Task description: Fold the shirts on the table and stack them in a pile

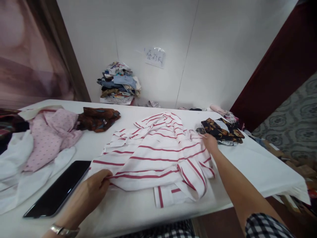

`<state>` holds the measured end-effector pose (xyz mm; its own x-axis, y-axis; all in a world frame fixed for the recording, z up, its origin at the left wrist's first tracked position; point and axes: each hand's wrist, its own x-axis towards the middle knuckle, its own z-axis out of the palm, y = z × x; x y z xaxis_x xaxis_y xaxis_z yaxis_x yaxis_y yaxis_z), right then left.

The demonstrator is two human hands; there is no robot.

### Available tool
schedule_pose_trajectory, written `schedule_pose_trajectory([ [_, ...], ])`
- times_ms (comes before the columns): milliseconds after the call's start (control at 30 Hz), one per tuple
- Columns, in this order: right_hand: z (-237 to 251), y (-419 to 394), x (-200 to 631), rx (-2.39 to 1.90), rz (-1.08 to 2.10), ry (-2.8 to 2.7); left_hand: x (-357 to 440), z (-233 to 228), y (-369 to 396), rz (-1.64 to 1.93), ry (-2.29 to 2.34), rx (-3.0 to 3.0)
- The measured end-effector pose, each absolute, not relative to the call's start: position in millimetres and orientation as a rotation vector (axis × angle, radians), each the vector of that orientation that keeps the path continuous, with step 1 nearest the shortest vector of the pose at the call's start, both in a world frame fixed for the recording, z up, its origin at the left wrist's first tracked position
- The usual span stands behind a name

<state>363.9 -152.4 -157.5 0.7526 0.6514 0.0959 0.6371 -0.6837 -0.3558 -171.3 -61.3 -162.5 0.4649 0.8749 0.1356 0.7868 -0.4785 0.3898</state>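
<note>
A white shirt with red stripes (158, 155) lies spread and partly folded in the middle of the white table (260, 168). My left hand (95, 185) pinches its near left edge, next to a black phone (59, 190). Farther off, my right hand (210, 142) grips the shirt's right edge, just in front of a folded black garment with an orange floral print (223, 131).
A pink dotted garment (51, 134) and white cloth (15, 162) lie heaped at the left. A brown garment (97, 118) sits behind them. A stack of folded clothes (119, 82) stands against the wall under a paper note (155, 57). Boxes lie on the floor at right.
</note>
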Motion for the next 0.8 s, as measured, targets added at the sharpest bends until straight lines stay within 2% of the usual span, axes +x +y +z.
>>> schedule_pose_trajectory([
  [200, -166, -185, 383, -2.591, -0.003, -0.930, -170, -168, -66, 0.440, 1.338, 2.418],
  [333, -173, -216, 349, -2.318, -0.148, -1.080, -172, -170, -72, 0.504, 1.265, 2.396],
  [400, -173, -236, 313, -2.153, -0.015, -1.217, -174, -171, -74, 0.540, 1.261, 2.384],
  [467, -173, -256, 272, -2.088, 0.261, -1.384, -176, -170, -75, 0.588, 1.264, 2.372],
  [567, -176, -276, 223, -2.105, 0.268, -1.458, -176, -167, -75, 0.683, 1.241, 2.360],
  [667, -180, -284, 202, -2.068, 0.258, -1.280, -175, -163, -75, 0.759, 1.214, 2.359],
  [800, -166, -302, 210, -1.672, 0.596, -0.835, -177, -155, -78, 0.816, 1.218, 2.360],
])
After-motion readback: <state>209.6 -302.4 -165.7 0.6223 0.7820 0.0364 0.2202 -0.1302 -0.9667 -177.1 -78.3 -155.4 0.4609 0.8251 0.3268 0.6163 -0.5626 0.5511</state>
